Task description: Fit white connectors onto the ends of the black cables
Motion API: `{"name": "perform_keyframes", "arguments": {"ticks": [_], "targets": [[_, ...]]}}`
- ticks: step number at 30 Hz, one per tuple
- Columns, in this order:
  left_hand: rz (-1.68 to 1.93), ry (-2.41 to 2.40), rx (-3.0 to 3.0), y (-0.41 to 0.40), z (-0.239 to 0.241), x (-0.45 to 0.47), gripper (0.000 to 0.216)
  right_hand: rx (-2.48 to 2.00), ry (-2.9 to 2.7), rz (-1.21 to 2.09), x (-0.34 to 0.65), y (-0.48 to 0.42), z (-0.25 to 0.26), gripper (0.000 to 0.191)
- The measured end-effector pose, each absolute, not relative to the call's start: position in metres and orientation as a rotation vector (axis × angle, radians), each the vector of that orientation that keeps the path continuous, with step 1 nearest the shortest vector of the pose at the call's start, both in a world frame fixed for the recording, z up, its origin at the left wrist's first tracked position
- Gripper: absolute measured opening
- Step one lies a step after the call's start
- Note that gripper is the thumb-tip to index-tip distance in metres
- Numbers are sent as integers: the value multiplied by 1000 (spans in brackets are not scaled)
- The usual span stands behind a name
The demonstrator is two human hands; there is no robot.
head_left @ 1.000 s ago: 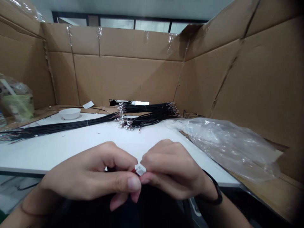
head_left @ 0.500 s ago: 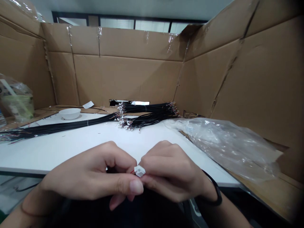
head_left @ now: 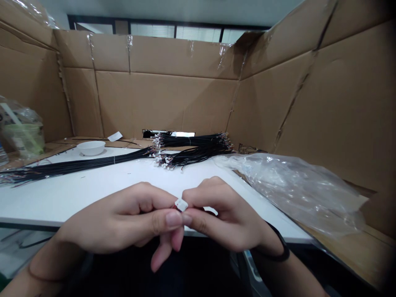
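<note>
A small white plastic wire connector [head_left: 182,205] sits between my fingertips, above the near edge of the table. My left hand [head_left: 123,222] pinches it from the left between thumb and forefinger, where a bit of reddish wire shows; its other fingers curl below. From the right, my right hand [head_left: 224,214] holds the connector between thumb and bent forefinger, and the two thumb tips nearly meet beneath it. The rest of the wire is hidden by my hands.
Bundles of black cables [head_left: 192,142] with white connectors lie at the table's back; a long black bundle [head_left: 93,164] stretches left. A white bowl [head_left: 90,147], a drink cup [head_left: 24,138] and a clear plastic bag [head_left: 297,189] stand or lie around. Cardboard walls [head_left: 173,95] enclose the table.
Both hands have risen slightly with the connector, which has turned to show another side. My right thumb has come up beside the left one, and a gap shows between my right thumb and forefinger.
</note>
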State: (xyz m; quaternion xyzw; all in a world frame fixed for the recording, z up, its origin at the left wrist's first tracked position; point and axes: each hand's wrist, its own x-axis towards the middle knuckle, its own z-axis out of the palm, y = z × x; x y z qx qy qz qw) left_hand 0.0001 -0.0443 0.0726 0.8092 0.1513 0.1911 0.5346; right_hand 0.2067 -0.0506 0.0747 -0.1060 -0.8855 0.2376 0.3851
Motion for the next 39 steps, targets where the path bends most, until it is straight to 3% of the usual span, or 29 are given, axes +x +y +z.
{"name": "perform_keyframes", "arguments": {"ticks": [12, 39], "targets": [[549, 361, 1851, -43, 69, 0, 36, -404, -2284, 696, 208, -51, 76, 37], [479, 369, 1910, -43, 72, 1, 41, -333, -2233, 648, 205, -56, 74, 25]]}}
